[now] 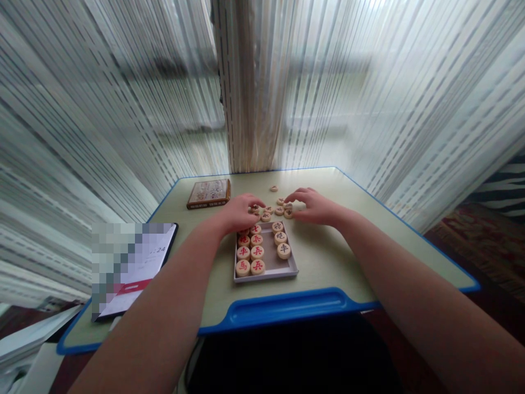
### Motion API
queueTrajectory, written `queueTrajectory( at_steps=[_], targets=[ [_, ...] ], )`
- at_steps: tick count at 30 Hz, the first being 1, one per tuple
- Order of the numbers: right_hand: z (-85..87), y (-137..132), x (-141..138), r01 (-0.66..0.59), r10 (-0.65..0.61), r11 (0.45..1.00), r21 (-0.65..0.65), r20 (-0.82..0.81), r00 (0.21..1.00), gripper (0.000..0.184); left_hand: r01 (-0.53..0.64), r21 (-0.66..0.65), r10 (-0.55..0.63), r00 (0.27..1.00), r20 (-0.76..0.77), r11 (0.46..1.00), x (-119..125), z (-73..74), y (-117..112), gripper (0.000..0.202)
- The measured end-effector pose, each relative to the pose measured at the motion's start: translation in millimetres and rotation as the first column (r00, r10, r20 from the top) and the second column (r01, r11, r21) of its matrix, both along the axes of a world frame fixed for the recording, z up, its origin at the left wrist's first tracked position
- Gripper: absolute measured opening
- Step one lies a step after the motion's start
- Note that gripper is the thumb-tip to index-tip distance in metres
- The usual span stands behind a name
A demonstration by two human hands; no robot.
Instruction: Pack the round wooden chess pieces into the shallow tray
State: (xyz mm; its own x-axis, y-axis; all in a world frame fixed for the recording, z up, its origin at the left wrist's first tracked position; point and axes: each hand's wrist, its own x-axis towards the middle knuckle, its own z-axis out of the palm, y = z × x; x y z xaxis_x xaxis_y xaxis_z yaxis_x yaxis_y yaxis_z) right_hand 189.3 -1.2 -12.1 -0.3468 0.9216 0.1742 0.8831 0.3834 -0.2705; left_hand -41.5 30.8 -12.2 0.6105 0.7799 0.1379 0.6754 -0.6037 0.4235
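Observation:
Loose xiangqi pieces (268, 210), round and pale wood with dark characters, lie in a cluster behind a shallow white box tray (266, 277). At the cluster's left side is my left hand (240, 212), thumb and fingers apart around a piece (255, 209). My right hand (309, 206) reaches in from the right, fingers apart, its tips at the pieces on that edge. Red-marked pieces (257, 252) fill two columns on the tray's left. Three dark-marked pieces (280, 237) stand in a column along its right side. My left hand partly covers the tray's far left corner.
One more piece (273, 188) lies farther back on the table (340, 262). A brown game box (209, 193) sits at the back left, and a tablet (143, 268) lies at the left. A blue trough (287, 307) runs along the front edge. Striped curtains (254, 82) hang behind.

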Motion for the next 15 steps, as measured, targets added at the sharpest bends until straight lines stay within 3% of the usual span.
queueTrajectory(
  at_steps=[7, 13, 15],
  targets=[
    [-7.6, 1.9, -2.9, -0.052, 0.054, 0.998, 0.044, -0.046, 0.998, 0.014, 0.0, 0.0, 0.0, 1.0, 0.011, 1.0, -3.0, -4.2, 5.6, 0.041],
    [-9.6, 5.6, -3.2, -0.022, 0.024, 0.998, 0.059, -0.042, 0.999, 0.028, -0.125, 0.114, 0.13, 0.991, -0.04, 0.986, -5.2, -10.4, 13.6, 0.032],
    [-9.4, 6.2, -3.2, -0.001, 0.002, 0.999, 0.047, -0.025, 1.0, 0.026, -0.141, 0.144, 0.148, 0.988, -0.037, 0.979, -5.6, -11.7, 15.3, 0.033]
  ],
)
